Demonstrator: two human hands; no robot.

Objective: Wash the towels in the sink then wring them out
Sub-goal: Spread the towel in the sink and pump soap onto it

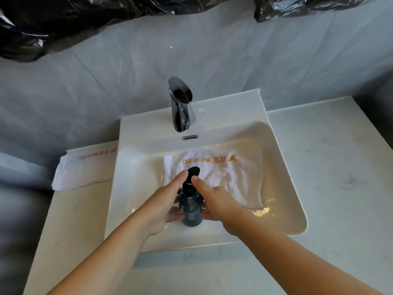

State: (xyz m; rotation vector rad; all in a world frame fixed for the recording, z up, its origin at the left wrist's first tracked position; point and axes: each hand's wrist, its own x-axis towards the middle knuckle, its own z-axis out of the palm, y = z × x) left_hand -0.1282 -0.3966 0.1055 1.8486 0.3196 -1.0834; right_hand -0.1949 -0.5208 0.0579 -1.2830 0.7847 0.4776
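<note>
I have both hands on a blue pump bottle [190, 211] held over the near part of the sink [282, 171]. My left hand [163, 207] curls round the bottle's left side, with its index finger stretched up to the black pump head [193, 171]. My right hand [217, 206] grips the right side the same way, its index finger reaching to the pump head from the other side. The two fingertips sit just beside each other at the nozzle.

Just beyond my hands, a white towel [229, 177] with orange lettering lies in the basin, spread and rumpled, its near right corner lying in shallow water. I cannot tell how wet the rest of it is. A second white towel [83, 169], folded and bearing the same orange print, rests on the surface well to the left of my left hand, touching the sink's outer edge.

Farther beyond the towel in the basin, the chrome tap [181, 105] stands at the back rim, with the overflow slot [190, 137] below it. Black plastic sheeting [63, 24] hangs along the top of the grey wall.
</note>
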